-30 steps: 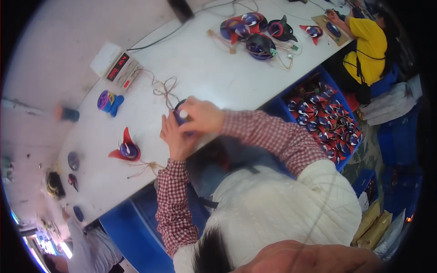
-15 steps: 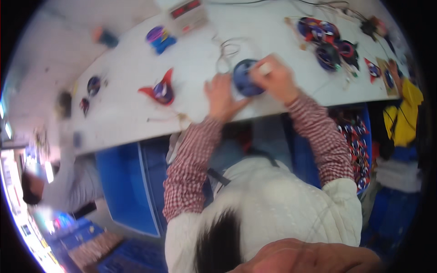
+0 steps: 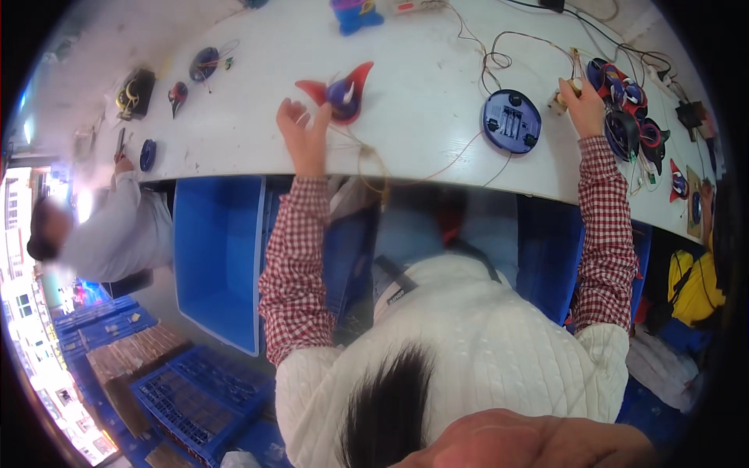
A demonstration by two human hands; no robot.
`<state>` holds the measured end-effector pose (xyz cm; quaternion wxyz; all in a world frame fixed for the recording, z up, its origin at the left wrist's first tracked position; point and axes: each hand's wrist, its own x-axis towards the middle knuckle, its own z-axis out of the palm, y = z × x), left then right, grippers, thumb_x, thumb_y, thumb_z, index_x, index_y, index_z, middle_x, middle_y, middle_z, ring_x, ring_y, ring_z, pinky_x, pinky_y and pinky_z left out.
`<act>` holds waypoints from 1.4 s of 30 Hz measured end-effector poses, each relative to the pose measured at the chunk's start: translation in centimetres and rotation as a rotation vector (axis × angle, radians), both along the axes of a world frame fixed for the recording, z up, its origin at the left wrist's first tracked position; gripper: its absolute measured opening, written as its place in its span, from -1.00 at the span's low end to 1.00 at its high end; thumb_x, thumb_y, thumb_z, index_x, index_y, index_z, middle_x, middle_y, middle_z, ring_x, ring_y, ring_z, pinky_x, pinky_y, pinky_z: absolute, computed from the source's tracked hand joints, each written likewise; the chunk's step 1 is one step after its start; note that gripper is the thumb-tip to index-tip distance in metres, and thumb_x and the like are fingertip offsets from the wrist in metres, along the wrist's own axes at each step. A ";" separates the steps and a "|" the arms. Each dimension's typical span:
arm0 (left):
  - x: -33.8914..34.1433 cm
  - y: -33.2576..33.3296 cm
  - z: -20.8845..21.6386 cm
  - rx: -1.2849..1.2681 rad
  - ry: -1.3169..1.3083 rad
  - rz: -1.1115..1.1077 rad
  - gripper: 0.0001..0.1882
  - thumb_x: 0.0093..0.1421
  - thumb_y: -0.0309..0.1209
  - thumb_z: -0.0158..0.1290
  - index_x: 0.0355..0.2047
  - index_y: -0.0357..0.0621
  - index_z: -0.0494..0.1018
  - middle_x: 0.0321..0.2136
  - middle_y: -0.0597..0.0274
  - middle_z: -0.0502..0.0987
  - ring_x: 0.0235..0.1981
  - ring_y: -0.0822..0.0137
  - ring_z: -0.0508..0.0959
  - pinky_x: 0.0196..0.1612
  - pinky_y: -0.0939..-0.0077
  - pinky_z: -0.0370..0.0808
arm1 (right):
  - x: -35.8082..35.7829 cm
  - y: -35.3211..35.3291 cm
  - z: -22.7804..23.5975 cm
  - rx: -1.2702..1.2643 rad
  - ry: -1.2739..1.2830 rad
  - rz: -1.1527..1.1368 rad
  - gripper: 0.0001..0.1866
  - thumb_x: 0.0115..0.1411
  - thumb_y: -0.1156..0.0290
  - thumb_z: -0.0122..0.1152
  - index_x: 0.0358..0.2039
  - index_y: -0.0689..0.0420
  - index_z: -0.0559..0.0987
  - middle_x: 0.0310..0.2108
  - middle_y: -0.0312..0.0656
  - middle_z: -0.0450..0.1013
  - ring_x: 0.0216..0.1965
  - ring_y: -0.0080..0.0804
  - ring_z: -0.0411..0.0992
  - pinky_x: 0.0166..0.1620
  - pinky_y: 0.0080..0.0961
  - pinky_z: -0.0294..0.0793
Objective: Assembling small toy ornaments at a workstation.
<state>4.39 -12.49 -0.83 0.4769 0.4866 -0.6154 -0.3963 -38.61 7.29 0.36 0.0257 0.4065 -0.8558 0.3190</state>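
My left hand is just in front of a purple piece with red horn-like wings. Its fingers are loosely bent and apart, with nothing visible in them. Farther right, my right hand has its fingers closed round a small cream-coloured knob-like piece, beside a small tan block. Between the hands lies a round blue-purple base, its battery compartment facing up. Thin wires run from the base toward the table's front edge, where a loose yellowish wire loop hangs over.
Several purple and red parts with wires are heaped at the right. A blue and purple container stands at the back. Below the table's front edge is a blue bin. Co-workers sit at the far left and far right.
Both hands have left the round base and moved apart, left toward the red-winged piece, right toward the heap. The base now lies by itself, and the view has shifted.
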 end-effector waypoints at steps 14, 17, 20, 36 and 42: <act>-1.8 -4.8 -2.8 0.167 -0.146 -0.285 -0.23 -0.17 -0.12 0.36 -0.08 -0.39 0.31 -0.20 -0.07 0.46 -0.25 0.16 0.52 -0.14 0.41 0.49 | 28.4 -9.2 -1.6 0.200 0.083 0.754 -0.68 0.03 0.20 0.19 -0.29 0.17 0.51 -0.26 -0.01 0.36 -0.25 -0.09 0.41 -0.19 -0.29 0.47; -1.4 -5.3 -3.4 0.134 -0.183 -0.309 -0.22 -0.18 -0.10 0.36 -0.08 -0.38 0.31 -0.21 -0.07 0.47 -0.25 0.15 0.52 -0.14 0.39 0.49 | 29.6 -9.8 -2.3 0.194 0.082 0.720 -0.75 0.06 0.26 0.13 -0.32 0.17 0.52 -0.29 -0.02 0.38 -0.27 -0.10 0.42 -0.21 -0.27 0.48; -0.9 -5.6 -4.2 0.088 -0.228 -0.317 -0.20 -0.20 -0.08 0.36 -0.08 -0.37 0.32 -0.23 -0.06 0.47 -0.25 0.16 0.52 -0.13 0.35 0.48 | 30.2 -9.9 -2.7 0.183 0.089 0.679 -0.84 0.09 0.35 0.08 -0.37 0.15 0.52 -0.34 -0.08 0.38 -0.32 -0.13 0.43 -0.23 -0.30 0.48; -4.5 0.3 1.4 0.425 0.260 -0.619 -0.45 -0.06 -0.43 0.27 -0.08 -0.36 0.34 -0.23 0.02 0.48 -0.24 0.22 0.50 -0.14 0.53 0.46 | 20.0 -6.2 1.7 0.149 -0.828 0.657 -0.80 0.03 0.45 0.17 -0.31 0.25 0.56 -0.48 -0.21 0.47 -0.55 -0.53 0.39 -0.44 -0.67 0.41; -9.0 3.0 2.5 0.461 0.362 -0.833 -0.48 -0.05 -0.49 0.24 -0.07 -0.36 0.34 -0.22 0.01 0.48 -0.24 0.24 0.50 -0.13 0.52 0.46 | 14.1 -3.2 2.6 -0.035 -0.852 0.588 -0.79 0.02 0.47 0.20 -0.31 0.27 0.56 -0.49 -0.20 0.49 -0.55 -0.54 0.41 -0.41 -0.68 0.45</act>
